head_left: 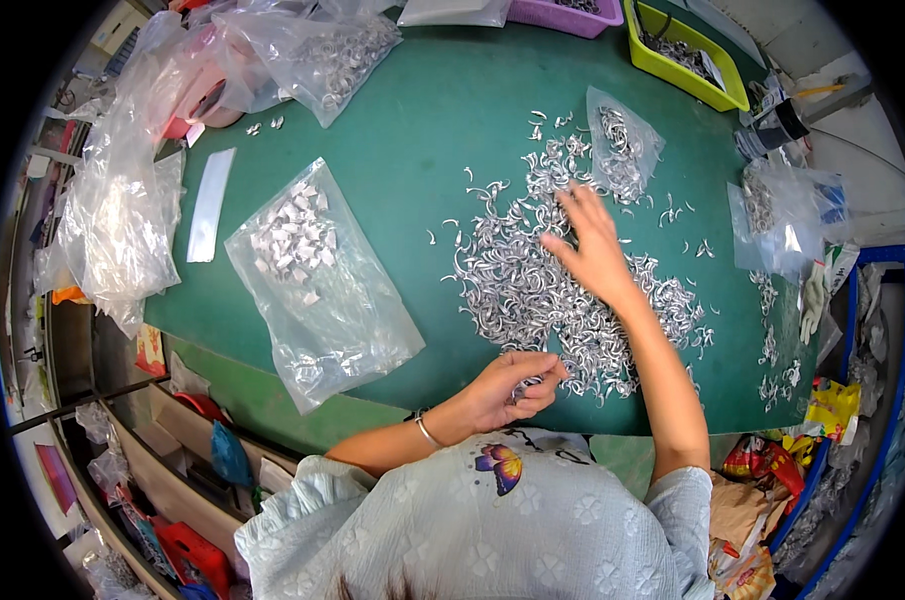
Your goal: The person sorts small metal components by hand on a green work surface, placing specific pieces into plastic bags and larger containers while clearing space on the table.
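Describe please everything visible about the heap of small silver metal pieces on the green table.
The heap of small metal pieces is loose, shiny, silver, made of many curved, hook-like bits. It spreads flat over the green table, with strays around its edge. The right hand rests on it, fingers spread; the left hand pinches a few pieces at its near edge.

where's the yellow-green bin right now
In the head view, the yellow-green bin sits at the far right corner of the green table, beside the purple tray.
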`<state>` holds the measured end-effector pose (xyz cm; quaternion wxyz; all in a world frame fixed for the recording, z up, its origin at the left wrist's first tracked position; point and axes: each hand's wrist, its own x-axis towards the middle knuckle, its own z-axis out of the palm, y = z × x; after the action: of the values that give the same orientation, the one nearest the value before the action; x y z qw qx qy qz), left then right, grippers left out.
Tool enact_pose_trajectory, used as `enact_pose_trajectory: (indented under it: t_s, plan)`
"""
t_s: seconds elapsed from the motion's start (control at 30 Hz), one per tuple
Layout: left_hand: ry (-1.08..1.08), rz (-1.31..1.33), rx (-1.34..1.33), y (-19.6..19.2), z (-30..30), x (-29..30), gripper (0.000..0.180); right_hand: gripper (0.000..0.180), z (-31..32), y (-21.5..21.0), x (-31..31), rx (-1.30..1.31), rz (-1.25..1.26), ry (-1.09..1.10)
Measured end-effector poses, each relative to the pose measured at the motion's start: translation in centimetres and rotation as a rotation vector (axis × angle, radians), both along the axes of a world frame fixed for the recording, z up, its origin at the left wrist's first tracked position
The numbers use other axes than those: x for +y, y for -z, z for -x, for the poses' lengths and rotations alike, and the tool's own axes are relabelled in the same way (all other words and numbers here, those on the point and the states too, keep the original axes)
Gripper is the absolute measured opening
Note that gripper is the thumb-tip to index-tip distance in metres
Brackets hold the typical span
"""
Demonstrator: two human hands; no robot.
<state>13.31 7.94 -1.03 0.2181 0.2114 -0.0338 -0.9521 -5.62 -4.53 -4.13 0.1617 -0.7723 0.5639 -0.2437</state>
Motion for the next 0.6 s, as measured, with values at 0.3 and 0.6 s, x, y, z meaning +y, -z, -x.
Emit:
enact_pose_trajectory:
  t_s: [0.3,0.6]
  plan:
    - [0.018,0.0,-0.004,0.2,0.0,-0.6,0.027,0.021,1.8,-3.1,1.3,-0.158,0.081,0.005]
    - [0.006,0.022,-0.016,-1.0,1.3,-2.3,0.026,0.017,2.3,-1.6,-3.2,-0.122,0.092,0.101]
